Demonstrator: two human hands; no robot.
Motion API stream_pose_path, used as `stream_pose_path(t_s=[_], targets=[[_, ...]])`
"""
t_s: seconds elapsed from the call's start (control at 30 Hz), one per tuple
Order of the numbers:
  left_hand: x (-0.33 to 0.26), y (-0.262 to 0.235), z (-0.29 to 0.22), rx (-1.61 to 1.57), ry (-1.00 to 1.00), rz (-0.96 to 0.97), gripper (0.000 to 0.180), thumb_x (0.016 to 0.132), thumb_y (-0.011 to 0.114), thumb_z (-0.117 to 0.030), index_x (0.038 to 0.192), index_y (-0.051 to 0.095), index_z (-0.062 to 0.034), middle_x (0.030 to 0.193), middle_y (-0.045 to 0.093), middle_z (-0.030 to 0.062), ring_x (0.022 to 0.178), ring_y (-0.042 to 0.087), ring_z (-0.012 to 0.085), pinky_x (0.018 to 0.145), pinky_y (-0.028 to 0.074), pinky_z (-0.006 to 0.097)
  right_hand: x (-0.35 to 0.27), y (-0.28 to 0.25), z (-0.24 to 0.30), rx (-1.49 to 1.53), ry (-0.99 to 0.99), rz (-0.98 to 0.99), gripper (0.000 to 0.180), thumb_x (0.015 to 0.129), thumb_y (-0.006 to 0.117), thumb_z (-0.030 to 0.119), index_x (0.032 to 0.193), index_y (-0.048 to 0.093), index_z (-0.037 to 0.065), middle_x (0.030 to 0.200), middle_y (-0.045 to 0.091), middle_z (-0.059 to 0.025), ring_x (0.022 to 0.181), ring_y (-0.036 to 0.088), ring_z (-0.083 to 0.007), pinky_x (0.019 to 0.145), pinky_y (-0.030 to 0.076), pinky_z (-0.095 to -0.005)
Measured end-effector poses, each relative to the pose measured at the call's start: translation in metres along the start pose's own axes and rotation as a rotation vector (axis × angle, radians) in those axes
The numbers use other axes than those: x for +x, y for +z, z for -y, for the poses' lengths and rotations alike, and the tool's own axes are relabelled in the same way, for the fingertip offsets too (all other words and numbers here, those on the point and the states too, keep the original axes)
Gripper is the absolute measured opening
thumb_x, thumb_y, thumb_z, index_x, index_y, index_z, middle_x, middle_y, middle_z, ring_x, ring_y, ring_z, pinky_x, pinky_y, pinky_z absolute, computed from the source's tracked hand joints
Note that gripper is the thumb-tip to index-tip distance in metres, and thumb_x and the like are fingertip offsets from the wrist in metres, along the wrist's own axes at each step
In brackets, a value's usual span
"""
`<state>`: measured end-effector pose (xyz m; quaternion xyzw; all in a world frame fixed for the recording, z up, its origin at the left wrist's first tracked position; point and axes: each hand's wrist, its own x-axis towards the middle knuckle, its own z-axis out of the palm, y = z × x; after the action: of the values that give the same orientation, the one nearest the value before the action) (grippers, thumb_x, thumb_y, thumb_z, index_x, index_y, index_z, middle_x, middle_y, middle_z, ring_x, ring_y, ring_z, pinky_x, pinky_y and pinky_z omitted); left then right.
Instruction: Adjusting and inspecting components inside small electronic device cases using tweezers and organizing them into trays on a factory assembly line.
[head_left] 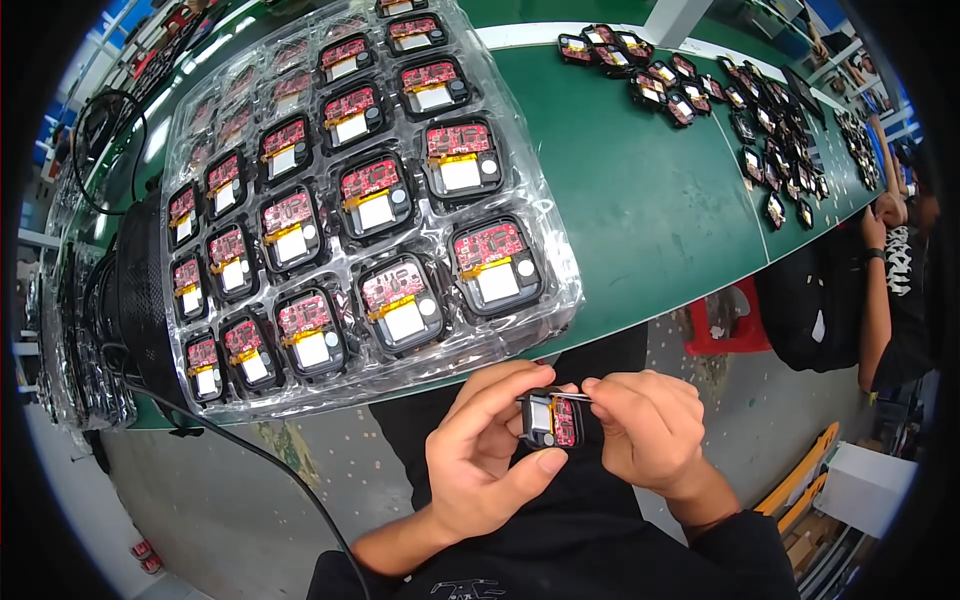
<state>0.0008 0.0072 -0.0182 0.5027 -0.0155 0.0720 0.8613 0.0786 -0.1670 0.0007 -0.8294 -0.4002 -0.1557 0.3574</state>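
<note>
Between thumb and fingers, my left hand (pixel 490 440) grips a small black square device housing (pixel 541 420) by its edges, above my lap. Its open face shows a red circuit board, a white rectangular part and yellow tape. My right hand (pixel 645 425) pinches a thin metal tool (pixel 568 396), which looks like tweezers, with its end at the upper edge of the housing. The tool's exact contact is too small to make out. Close beyond both hands lies a clear plastic tray (pixel 520 345) holding several similar housings with red boards, such as one housing (pixel 495 268) at its near right corner.
The tray rests on a green table (pixel 650 220). Piles of similar housings (pixel 770 130) lie at the far right. A black cable (pixel 270 455) runs down at left. A red stool (pixel 725 320) and another person's arm (pixel 875 290) are to the right. A white box (pixel 870 487) stands lower right.
</note>
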Motion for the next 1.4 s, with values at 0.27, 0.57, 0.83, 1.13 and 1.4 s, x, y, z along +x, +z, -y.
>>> stream_pose_path(t_s=[0.27, 0.57, 0.83, 1.13, 1.4], targets=[[-0.001, 0.004, -0.007, -0.015, -0.054, -0.07, 0.061, 0.089, 0.076, 0.0, 0.14, 0.047, 0.0168, 0.143, 0.044, 0.0208, 0.128, 0.059, 0.0337, 0.106, 0.05, 0.04, 0.0, 0.002, 0.003, -0.092, -0.057, 0.0, 0.024, 0.073, 0.076, -0.005, 0.097, 0.071, -0.002, 0.076, 0.065, -0.0075, 0.053, 0.058, -0.017, 0.047, 0.046, -0.0285], [-0.001, -0.002, -0.005, -0.006, -0.035, -0.025, 0.063, 0.089, 0.076, 0.0, 0.142, 0.047, 0.0166, 0.145, 0.043, 0.021, 0.127, 0.059, 0.0303, 0.106, 0.049, 0.039, 0.004, -0.003, 0.001, 0.069, 0.022, 0.004, 0.03, 0.069, 0.078, -0.007, 0.097, 0.071, -0.003, 0.078, 0.067, -0.0083, 0.058, 0.064, -0.0191, 0.05, 0.051, -0.0283], [-0.002, 0.003, -0.006, -0.002, -0.054, -0.044, 0.061, 0.088, 0.075, 0.005, 0.142, 0.047, 0.0156, 0.145, 0.042, 0.0215, 0.131, 0.056, 0.0324, 0.11, 0.05, 0.04, 0.001, 0.003, 0.004, -0.018, -0.008, -0.004, 0.025, 0.072, 0.076, -0.006, 0.095, 0.071, -0.003, 0.077, 0.066, -0.0081, 0.055, 0.06, -0.018, 0.048, 0.048, -0.0289], [-0.004, 0.003, -0.007, 0.095, -0.018, -0.053, 0.062, 0.086, 0.075, 0.008, 0.142, 0.049, 0.0124, 0.144, 0.043, 0.0217, 0.128, 0.057, 0.0321, 0.11, 0.052, 0.041, -0.003, 0.005, 0.003, -0.075, -0.067, 0.02, 0.018, 0.075, 0.073, -0.003, 0.093, 0.072, -0.003, 0.077, 0.066, -0.0085, 0.055, 0.061, -0.018, 0.048, 0.048, -0.0281], [-0.003, 0.002, -0.018, 0.67, 0.503, -0.102, 0.052, 0.07, 0.09, -0.001, 0.118, 0.07, 0.0061, 0.118, 0.062, 0.0196, 0.105, 0.07, 0.0332, 0.087, 0.062, 0.038, 0.016, -0.041, 0.018, 0.426, 0.267, 0.223, 0.029, 0.081, 0.085, 0.014, 0.103, 0.072, 0.001, 0.089, 0.072, -0.0116, 0.066, 0.068, -0.0209, 0.057, 0.055, -0.0291]])
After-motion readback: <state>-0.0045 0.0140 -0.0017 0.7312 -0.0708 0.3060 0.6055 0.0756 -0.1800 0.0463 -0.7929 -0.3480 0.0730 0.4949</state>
